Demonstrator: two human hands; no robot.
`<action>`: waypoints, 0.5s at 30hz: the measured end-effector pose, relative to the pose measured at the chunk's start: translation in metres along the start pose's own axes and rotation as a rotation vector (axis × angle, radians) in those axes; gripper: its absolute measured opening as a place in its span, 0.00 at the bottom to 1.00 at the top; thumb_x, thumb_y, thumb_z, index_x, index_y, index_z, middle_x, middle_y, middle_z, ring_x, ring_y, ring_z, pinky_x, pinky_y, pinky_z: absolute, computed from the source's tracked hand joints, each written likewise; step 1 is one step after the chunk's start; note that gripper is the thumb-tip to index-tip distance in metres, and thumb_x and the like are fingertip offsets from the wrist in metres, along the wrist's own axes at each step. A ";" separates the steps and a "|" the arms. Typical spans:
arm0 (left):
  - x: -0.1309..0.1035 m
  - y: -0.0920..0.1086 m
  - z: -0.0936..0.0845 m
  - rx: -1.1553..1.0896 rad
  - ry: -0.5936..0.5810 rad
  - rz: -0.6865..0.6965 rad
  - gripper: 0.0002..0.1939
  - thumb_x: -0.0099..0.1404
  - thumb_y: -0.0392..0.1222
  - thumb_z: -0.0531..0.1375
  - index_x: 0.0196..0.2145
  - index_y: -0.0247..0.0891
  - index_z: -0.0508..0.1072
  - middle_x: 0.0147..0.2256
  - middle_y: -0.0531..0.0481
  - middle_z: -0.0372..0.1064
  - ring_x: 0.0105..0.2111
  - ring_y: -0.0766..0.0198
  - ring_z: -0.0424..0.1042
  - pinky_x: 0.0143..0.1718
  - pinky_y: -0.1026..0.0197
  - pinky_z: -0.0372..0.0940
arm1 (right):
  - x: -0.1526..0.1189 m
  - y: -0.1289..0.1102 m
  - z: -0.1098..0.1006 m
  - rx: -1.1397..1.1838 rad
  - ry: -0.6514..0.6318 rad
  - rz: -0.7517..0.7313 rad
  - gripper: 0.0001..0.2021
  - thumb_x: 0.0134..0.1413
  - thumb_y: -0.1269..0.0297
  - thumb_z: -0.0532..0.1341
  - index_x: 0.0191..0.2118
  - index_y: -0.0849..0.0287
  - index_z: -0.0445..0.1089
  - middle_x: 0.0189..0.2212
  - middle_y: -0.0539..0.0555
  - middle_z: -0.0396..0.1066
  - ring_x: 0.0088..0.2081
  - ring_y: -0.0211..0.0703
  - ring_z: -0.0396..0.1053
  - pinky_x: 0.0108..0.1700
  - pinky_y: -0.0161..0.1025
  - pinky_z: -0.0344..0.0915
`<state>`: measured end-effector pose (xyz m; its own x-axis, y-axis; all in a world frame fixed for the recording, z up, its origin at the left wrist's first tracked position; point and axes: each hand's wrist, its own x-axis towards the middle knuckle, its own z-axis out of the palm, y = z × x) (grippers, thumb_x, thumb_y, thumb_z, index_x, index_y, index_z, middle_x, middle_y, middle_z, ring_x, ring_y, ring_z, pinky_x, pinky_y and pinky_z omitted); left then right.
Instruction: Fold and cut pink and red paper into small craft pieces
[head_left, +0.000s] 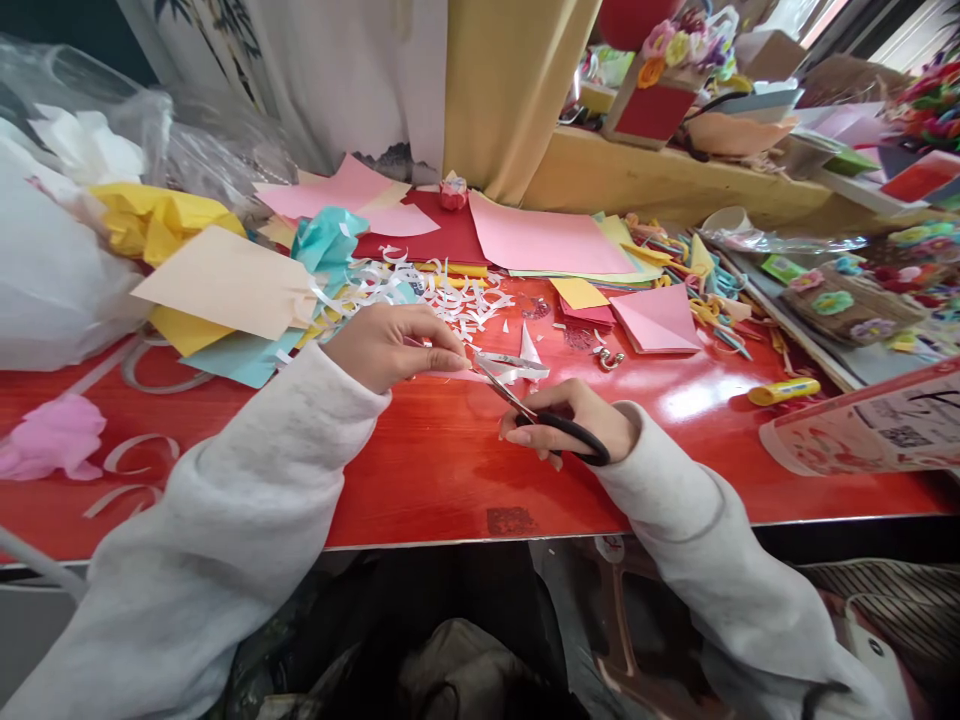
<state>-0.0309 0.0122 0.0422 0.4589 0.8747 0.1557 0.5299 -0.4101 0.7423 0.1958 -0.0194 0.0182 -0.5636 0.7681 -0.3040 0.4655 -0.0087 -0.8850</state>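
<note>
My left hand [397,345] pinches a thin pale paper strip [459,375] above the red table [442,470]. Black-handled scissors [559,428] are in my right hand [574,420], their blades pointing up and left, close to my left fingertips. Just beyond the blades lie white paper pieces [529,352]. A heap of curled white paper scraps [442,295] spreads behind my left hand.
Pink sheets [547,238] lie at the back, folded pink paper [658,318] nearer. Coloured papers [232,285] and a pink crumpled piece [56,437] are at left. A yellow tube [784,391] and a paper cup [862,425] are at right.
</note>
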 end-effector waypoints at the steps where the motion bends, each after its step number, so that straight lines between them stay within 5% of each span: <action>1: 0.000 -0.001 -0.001 0.018 -0.011 0.009 0.13 0.54 0.49 0.58 0.28 0.36 0.74 0.32 0.50 0.71 0.32 0.67 0.67 0.36 0.64 0.62 | 0.000 0.000 0.000 -0.006 -0.007 0.009 0.23 0.40 0.47 0.62 0.29 0.67 0.69 0.14 0.46 0.59 0.14 0.29 0.59 0.15 0.29 0.59; 8: 0.001 -0.004 -0.004 0.088 -0.110 0.034 0.14 0.56 0.49 0.57 0.30 0.37 0.75 0.34 0.50 0.71 0.34 0.66 0.67 0.40 0.63 0.61 | 0.000 0.000 0.003 -0.067 -0.053 0.027 0.22 0.40 0.45 0.62 0.26 0.65 0.67 0.15 0.46 0.58 0.14 0.29 0.58 0.15 0.30 0.59; 15: 0.000 -0.007 -0.002 0.046 -0.058 0.090 0.11 0.55 0.48 0.58 0.25 0.39 0.74 0.31 0.52 0.70 0.32 0.67 0.68 0.38 0.64 0.61 | 0.001 0.003 0.006 -0.099 -0.063 0.044 0.21 0.40 0.46 0.62 0.23 0.63 0.65 0.14 0.45 0.57 0.13 0.30 0.58 0.13 0.29 0.56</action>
<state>-0.0358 0.0154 0.0379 0.5460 0.8179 0.1816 0.5164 -0.4992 0.6958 0.1924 -0.0221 0.0131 -0.5817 0.7265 -0.3657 0.5537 0.0244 -0.8323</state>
